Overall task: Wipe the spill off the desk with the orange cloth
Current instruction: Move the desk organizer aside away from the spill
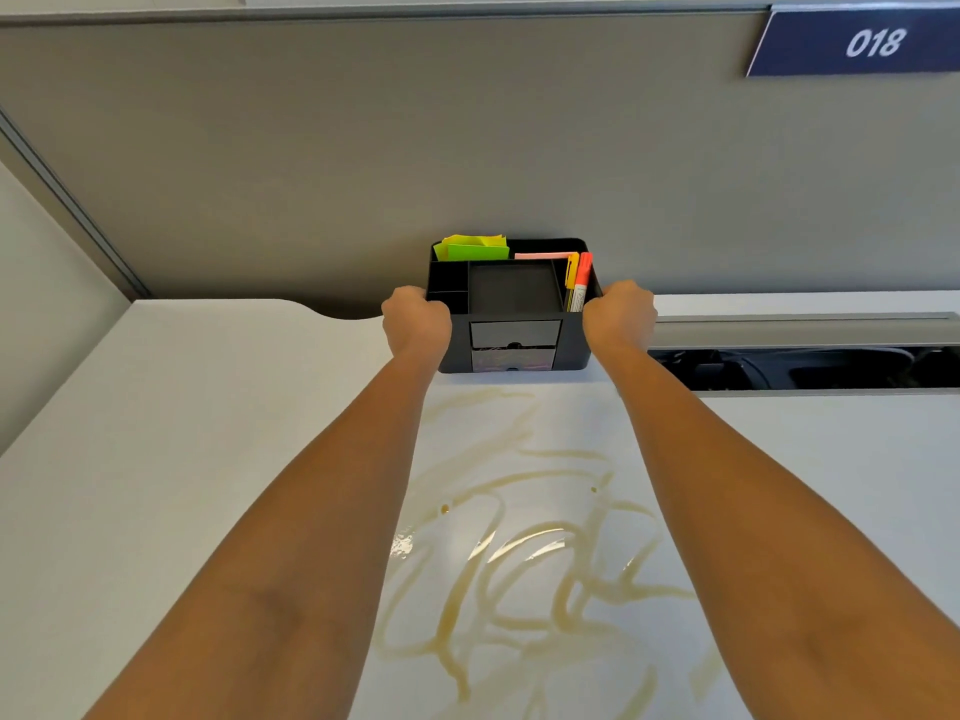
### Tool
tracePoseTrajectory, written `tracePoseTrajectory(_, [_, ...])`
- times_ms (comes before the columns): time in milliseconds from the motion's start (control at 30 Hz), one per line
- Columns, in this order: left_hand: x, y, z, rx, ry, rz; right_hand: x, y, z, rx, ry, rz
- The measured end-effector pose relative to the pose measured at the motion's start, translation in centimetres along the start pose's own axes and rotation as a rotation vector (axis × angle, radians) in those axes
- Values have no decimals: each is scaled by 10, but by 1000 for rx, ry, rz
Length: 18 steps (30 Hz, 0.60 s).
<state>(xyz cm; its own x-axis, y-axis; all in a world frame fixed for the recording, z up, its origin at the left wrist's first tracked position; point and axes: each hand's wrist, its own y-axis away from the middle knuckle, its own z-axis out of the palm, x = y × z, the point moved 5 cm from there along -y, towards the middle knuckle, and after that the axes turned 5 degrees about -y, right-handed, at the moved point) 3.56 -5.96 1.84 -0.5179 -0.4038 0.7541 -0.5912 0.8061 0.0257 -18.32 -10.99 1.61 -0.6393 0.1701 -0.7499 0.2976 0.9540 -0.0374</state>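
A brownish spill lies in smeared streaks across the white desk, between my two forearms. At the far edge of the desk stands a black desk organizer with green and yellow sticky notes, markers and small drawers. My left hand grips its left side and my right hand grips its right side. The streaks reach almost to the organizer's base. No orange cloth is in view.
A grey partition wall rises behind the desk, with a blue "018" sign at the top right. An open cable tray slot runs along the desk's back right. The desk's left edge angles toward me.
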Motion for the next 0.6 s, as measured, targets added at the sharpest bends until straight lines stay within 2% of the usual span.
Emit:
tracePoseTrajectory(267, [-23, 4, -60, 138, 46, -52, -49, 34, 15, -56, -51, -98])
tracePoseTrajectory(600, [-96, -1, -176, 343, 28, -157, -128, 109, 86, -231, -134, -191])
